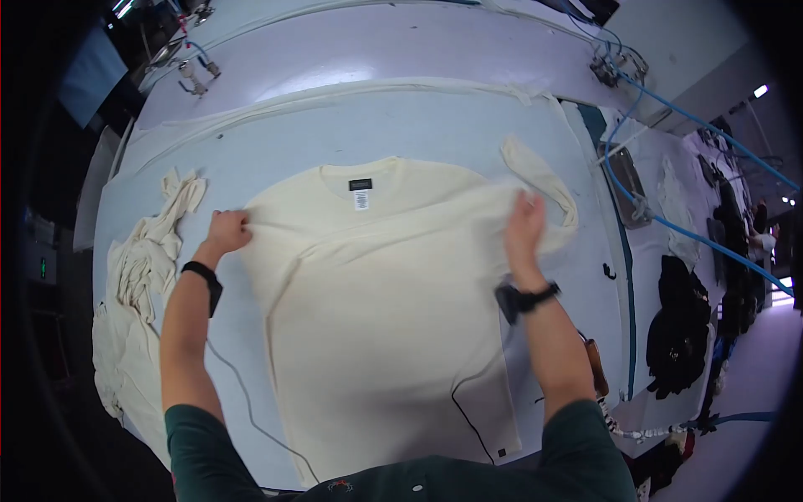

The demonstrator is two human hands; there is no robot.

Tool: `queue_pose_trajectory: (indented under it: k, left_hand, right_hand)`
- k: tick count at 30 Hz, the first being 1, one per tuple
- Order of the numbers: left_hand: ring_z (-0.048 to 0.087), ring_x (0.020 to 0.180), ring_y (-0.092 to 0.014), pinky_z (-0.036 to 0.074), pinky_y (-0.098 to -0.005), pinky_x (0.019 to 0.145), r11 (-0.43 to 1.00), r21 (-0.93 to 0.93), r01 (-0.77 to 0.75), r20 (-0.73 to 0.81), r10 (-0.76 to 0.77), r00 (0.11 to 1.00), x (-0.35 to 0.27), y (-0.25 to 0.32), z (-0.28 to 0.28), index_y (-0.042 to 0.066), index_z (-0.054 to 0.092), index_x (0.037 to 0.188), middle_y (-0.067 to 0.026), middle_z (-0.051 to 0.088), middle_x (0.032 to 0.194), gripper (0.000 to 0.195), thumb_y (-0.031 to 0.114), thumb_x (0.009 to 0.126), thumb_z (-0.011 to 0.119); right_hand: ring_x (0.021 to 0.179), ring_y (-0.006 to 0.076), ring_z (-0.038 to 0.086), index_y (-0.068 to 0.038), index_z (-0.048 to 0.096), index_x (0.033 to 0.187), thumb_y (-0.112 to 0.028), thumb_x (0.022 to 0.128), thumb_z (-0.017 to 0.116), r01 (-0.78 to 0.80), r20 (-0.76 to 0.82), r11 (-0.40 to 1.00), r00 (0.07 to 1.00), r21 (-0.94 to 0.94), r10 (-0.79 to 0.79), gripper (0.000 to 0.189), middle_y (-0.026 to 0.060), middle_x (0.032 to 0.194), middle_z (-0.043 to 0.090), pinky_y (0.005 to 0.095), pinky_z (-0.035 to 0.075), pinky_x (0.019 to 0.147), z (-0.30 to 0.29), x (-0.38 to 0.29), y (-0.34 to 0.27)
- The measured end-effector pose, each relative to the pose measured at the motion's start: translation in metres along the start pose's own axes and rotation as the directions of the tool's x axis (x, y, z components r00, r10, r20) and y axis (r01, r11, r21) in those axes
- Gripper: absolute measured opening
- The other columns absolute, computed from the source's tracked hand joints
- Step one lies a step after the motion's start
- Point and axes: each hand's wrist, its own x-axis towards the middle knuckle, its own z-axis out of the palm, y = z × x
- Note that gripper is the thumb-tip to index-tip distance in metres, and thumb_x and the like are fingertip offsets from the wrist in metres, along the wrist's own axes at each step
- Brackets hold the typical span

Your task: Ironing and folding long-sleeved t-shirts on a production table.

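A cream long-sleeved knit top [389, 301] lies spread on the pale blue-covered table, its neckline away from me. Inside the collar are a dark label [361, 184] and a white tag [361, 200]. My left hand [230, 231] is closed on the fabric at the top's left shoulder edge. Over the right shoulder area is my right hand [527, 219], blurred, at the fabric; its grip cannot be made out. Creases run across the chest between both hands. One sleeve [541, 176] curves away beyond my right hand. I wear a black band on each wrist.
Crumpled cream garments [141, 270] lie at the table's left edge. Thin cables run near my body, one over the top's lower part. Blue hoses [702, 235] hang at right, near a grey metal tray [627, 182] and a black garment [677, 332]. People are far right.
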Motion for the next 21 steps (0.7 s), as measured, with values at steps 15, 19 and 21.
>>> queue_pose_trajectory:
  k: [15,19,21]
  left_hand:
    - [0.051,0.084,-0.035,0.041,-0.0440,0.072,0.947,-0.048,-0.318,-0.461,0.262,0.848,-0.152,0.059,0.071,0.003,0.050,0.096,-0.0162,0.050,0.095,0.033,0.008,0.065,0.060]
    - [0.050,0.086,-0.034,0.040,-0.0427,0.072,0.859,0.018,-0.511,-0.443,0.465,0.766,-0.160,0.041,0.076,0.004,0.050,0.094,-0.0157,0.050,0.094,0.030,0.008,0.065,0.058]
    - [0.049,0.086,-0.035,0.039,-0.0441,0.074,0.793,0.086,-0.603,-0.339,0.592,0.731,-0.155,0.047,0.068,0.003,0.049,0.093,-0.0162,0.049,0.094,0.029,0.005,0.065,0.057]
  right_hand:
    - [0.082,0.0273,0.063,0.004,0.061,0.101,-0.019,0.088,0.054,-0.073,0.298,0.910,0.931,-0.409,0.209,0.028,0.0178,0.087,0.067,0.0372,0.047,0.075,-0.136,-0.056,0.033]
    - [0.088,0.0304,0.063,0.004,0.059,0.104,-0.016,0.089,0.050,-0.069,0.315,0.911,0.926,-0.406,0.211,0.027,0.0204,0.093,0.066,0.0365,0.047,0.078,-0.166,-0.087,0.024]
    - [0.089,0.0296,0.063,0.004,0.058,0.105,-0.015,0.089,0.049,-0.050,0.319,0.895,0.924,-0.444,0.210,0.027,0.0203,0.096,0.065,0.0358,0.046,0.079,-0.182,-0.096,0.041]
